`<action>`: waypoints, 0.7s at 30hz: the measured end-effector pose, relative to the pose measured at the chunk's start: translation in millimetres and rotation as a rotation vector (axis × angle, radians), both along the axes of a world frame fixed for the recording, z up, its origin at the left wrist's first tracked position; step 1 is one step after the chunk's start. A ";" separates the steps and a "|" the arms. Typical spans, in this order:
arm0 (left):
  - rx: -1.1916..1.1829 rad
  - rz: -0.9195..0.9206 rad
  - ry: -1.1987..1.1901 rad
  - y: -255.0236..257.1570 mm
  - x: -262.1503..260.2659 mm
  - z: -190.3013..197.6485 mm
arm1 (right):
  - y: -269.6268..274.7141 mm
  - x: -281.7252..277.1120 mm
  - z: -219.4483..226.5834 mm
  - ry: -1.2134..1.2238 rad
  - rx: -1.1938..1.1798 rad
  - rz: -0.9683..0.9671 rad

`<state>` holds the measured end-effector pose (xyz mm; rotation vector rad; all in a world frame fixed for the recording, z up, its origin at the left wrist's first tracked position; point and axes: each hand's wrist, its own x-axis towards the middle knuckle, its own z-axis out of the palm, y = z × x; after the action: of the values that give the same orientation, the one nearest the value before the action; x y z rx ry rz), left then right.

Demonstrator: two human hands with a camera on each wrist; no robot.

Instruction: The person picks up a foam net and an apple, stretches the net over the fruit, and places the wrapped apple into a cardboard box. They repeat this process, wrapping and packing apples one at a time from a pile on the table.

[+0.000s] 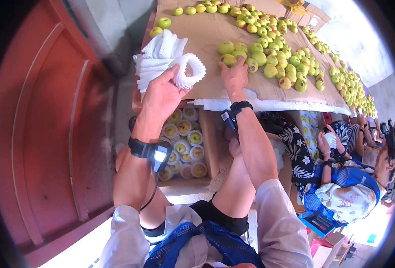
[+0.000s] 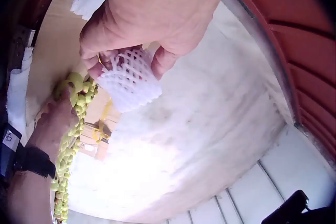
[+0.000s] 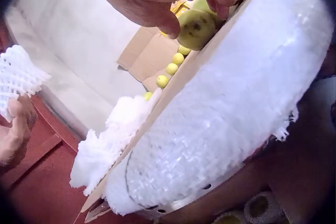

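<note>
My left hand (image 1: 161, 96) holds a white foam net sleeve (image 1: 199, 68) between thumb and fingers, its round mouth spread wide. The left wrist view shows the diamond mesh of the sleeve (image 2: 131, 85) hanging below the fingertips. On the cardboard-covered table, my right hand (image 1: 235, 78) grips a green apple (image 1: 228, 60) at the near edge of a cluster. Brown spots mark this apple (image 3: 194, 28) in the right wrist view, where thumb and fingers lie on either side of it. A pile of flattened foam sleeves (image 1: 161, 47) lies just beyond my left hand.
Loose green apples (image 1: 291, 67) spread over the cardboard (image 1: 197, 35) toward the right. Below the table edge, a box (image 1: 210, 147) holds several rows of sleeved apples. A red door (image 1: 41, 125) stands at left. Another person (image 1: 349, 192) sits at right, holding a white sleeve.
</note>
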<state>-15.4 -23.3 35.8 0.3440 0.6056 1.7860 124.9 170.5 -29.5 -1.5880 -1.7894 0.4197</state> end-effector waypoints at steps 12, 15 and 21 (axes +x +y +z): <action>0.098 0.097 -0.029 0.0 -8.1 7.8 | -1.2 1.9 -10.4 0.325 0.267 0.399; 0.116 0.100 -0.016 -2.9 -12.3 8.5 | -7.2 7.6 -4.0 0.414 0.211 0.554; 0.151 0.109 -0.042 -4.2 -20.9 3.4 | -43.8 16.2 22.1 0.937 -0.065 0.772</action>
<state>-36.3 -27.6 39.2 0.3811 0.4687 1.9440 141.1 126.7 -7.4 -0.4616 -1.5158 1.3234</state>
